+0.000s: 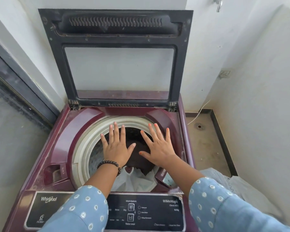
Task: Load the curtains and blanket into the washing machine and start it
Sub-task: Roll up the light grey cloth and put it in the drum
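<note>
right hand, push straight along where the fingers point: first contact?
Probably the drum's white rim ring at the back, then the maroon top housing. The right hand looks open above the dark cloth; its height is unclear.

"Whirlpool", "WhiteMagic", "Water Level", "Dry", "6" on ctrl panel (146,213)

Single head view: looks forward and down from close above washing machine (60,144), both hands central, control panel (146,213) nearest frame bottom.
</note>
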The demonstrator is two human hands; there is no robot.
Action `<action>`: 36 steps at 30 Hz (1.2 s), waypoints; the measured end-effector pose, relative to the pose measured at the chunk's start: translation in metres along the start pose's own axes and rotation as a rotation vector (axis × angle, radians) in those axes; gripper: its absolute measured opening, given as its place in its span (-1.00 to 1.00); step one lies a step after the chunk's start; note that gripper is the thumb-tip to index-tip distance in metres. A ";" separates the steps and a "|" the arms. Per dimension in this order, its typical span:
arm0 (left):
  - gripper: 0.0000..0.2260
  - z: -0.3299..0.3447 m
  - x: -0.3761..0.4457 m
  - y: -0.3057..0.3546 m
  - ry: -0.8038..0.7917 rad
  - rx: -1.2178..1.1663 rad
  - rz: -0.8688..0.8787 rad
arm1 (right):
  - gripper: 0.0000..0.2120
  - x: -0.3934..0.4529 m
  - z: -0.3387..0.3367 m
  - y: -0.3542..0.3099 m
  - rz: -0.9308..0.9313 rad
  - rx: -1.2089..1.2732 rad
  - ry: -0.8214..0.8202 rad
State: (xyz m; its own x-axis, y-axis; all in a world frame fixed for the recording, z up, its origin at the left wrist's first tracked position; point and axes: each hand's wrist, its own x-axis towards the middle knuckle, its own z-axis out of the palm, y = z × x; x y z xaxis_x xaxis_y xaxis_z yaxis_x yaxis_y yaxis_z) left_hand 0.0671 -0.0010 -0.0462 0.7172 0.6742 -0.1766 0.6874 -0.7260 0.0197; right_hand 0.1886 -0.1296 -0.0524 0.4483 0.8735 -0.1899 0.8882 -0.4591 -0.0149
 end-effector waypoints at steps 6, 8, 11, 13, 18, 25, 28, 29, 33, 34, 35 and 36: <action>-0.27 -0.018 -0.010 0.039 0.045 0.018 0.055 | -0.25 -0.020 -0.016 0.029 0.053 0.026 0.061; -0.27 -0.025 -0.018 0.063 0.067 0.021 0.077 | -0.25 -0.036 -0.020 0.046 0.069 0.054 0.087; -0.26 -0.027 -0.020 0.073 0.066 0.016 0.100 | -0.25 -0.041 -0.024 0.057 0.100 0.089 0.100; -0.26 -0.030 -0.024 0.090 0.065 0.021 0.137 | -0.24 -0.053 -0.026 0.073 0.139 0.109 0.129; -0.28 -0.037 -0.029 0.147 0.096 0.009 0.241 | -0.23 -0.088 -0.017 0.120 0.247 0.178 0.202; -0.27 -0.025 -0.037 0.238 0.085 0.136 0.420 | -0.23 -0.145 0.013 0.187 0.427 0.255 0.183; -0.28 -0.007 -0.043 0.277 0.024 0.150 0.516 | -0.18 -0.173 0.034 0.213 0.511 0.303 0.160; -0.29 0.000 -0.046 0.291 -0.011 0.152 0.556 | -0.15 -0.184 0.044 0.222 0.538 0.314 0.139; -0.31 0.038 -0.064 0.340 -0.132 0.181 0.701 | -0.16 -0.231 0.088 0.247 0.656 0.369 0.073; -0.31 0.050 -0.070 0.351 -0.166 0.197 0.731 | -0.16 -0.243 0.102 0.252 0.684 0.372 0.034; -0.32 0.061 -0.075 0.361 -0.199 0.210 0.757 | -0.15 -0.253 0.115 0.257 0.715 0.375 0.002; -0.32 0.072 -0.080 0.370 -0.232 0.224 0.784 | -0.14 -0.263 0.129 0.261 0.746 0.393 -0.009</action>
State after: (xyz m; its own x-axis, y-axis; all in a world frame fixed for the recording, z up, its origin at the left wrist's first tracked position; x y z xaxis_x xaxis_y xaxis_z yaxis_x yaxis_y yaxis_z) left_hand 0.2557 -0.3334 -0.0957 0.9182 -0.0626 -0.3912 -0.0553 -0.9980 0.0299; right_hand 0.2891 -0.4999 -0.1331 0.9017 0.3178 -0.2931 0.2590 -0.9399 -0.2224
